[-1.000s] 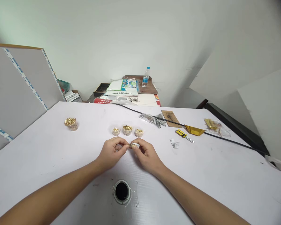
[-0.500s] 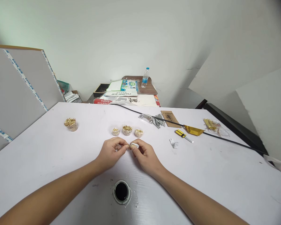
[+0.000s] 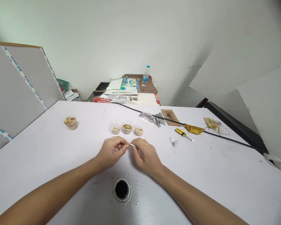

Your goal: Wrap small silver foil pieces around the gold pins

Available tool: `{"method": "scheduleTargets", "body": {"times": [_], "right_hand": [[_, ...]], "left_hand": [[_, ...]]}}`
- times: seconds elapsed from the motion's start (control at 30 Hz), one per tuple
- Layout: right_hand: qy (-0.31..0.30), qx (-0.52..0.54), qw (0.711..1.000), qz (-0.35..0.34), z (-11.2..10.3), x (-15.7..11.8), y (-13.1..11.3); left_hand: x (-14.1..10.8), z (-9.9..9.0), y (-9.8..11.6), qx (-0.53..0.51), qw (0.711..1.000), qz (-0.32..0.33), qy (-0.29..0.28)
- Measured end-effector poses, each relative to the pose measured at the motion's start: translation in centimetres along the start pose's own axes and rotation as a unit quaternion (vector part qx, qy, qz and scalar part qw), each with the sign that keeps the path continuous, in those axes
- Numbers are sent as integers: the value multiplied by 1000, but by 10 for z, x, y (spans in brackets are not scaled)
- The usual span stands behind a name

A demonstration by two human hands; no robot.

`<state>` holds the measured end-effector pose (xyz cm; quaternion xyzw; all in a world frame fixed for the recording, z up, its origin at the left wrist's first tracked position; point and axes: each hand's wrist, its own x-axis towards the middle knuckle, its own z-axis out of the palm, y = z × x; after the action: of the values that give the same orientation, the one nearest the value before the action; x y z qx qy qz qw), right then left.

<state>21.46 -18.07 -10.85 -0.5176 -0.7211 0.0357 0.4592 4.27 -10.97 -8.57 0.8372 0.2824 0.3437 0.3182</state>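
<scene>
Near the middle of the white table, my left hand [image 3: 111, 152] and my right hand [image 3: 148, 156] meet fingertip to fingertip. Thumb and forefinger of the left are pinched together on something too small to make out. Between the fingers of the right is a thin silvery-white piece [image 3: 133, 145], partly hidden, its kind unclear. Just beyond them stand three small clear cups of brass-coloured parts: a left cup [image 3: 115, 131], a middle cup [image 3: 127, 129] and a right cup [image 3: 138, 132].
A fuller cup of brass pins [image 3: 71, 123] stands far left. To the right lie a yellow-black screwdriver [image 3: 181, 132], a crumpled scrap [image 3: 174, 142], silvery packets [image 3: 147, 117], brown card [image 3: 170, 117] and a black cable [image 3: 131, 108]. A round dark hole [image 3: 122, 189] is in front.
My right hand has turned slightly, and the silvery-white piece shows thinner, more edge-on. Its thumb sits lower. The left hand keeps its pinch almost unmoved.
</scene>
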Motion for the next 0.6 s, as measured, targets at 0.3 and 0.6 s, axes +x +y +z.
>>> {"method": "scheduleTargets", "body": {"times": [0.3, 0.6], "right_hand": [[-20, 80, 994, 72, -2, 3, -2], [-35, 72, 996, 47, -4, 2, -1]], "left_hand": [[-2, -3, -3, 35, 996, 84, -12], [-1, -3, 2, 23, 999, 34, -22]]}}
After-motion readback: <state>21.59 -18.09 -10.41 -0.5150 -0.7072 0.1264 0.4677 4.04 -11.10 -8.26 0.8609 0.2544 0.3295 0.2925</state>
